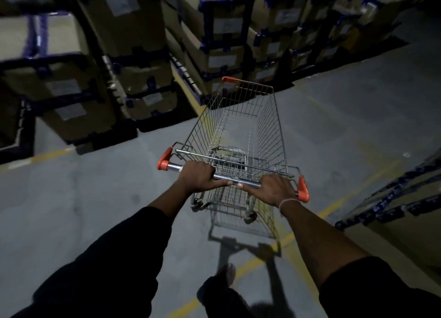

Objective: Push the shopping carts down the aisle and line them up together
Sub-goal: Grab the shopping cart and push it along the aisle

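Wire shopping cart [241, 136], empty, mid-aisle on the concrete floor [95, 198]. Left hand [198, 176] and right hand [276, 190] both clenched on the handle bar [226, 177]. Stacked boxes [133, 55] far left. Pushing step; next likely steer right, no other carts visible.

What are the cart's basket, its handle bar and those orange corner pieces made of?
Basket: thin welded metal wire, dull grey grid. Handle bar: polished metal tube, bright glint. Orange corner pieces: probably moulded plastic, matte. Both hands grip the bar.
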Action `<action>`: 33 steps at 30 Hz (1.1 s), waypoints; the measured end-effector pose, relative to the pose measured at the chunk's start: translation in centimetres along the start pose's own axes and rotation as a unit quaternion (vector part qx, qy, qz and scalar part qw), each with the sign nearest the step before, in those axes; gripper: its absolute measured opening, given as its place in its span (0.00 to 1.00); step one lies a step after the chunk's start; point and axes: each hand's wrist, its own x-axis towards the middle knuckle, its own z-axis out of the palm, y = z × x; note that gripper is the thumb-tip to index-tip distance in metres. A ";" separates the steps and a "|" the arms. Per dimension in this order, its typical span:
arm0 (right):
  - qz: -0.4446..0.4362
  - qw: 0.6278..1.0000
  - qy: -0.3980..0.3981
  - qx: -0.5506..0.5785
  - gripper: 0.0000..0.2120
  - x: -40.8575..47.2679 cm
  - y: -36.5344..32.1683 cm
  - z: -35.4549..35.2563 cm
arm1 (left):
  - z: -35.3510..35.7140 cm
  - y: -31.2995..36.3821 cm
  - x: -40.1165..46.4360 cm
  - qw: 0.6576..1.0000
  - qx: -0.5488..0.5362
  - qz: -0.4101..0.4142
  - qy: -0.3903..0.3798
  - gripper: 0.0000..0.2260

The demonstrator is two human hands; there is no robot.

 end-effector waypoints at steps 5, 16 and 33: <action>-0.054 0.998 -0.006 -0.028 0.46 -1.7 -4.9 0.2 | -0.8 -2.0 -6.8 0.999 0.003 -0.043 0.012 0.37; -0.155 0.987 -0.013 -0.047 0.41 -3.4 -16.8 0.0 | -2.1 -8.2 -18.7 0.989 0.000 -0.149 -0.007 0.38; -0.291 0.955 -0.003 -0.047 0.51 -1.0 -34.8 0.5 | -2.3 -20.0 -32.1 0.959 0.013 -0.282 0.008 0.40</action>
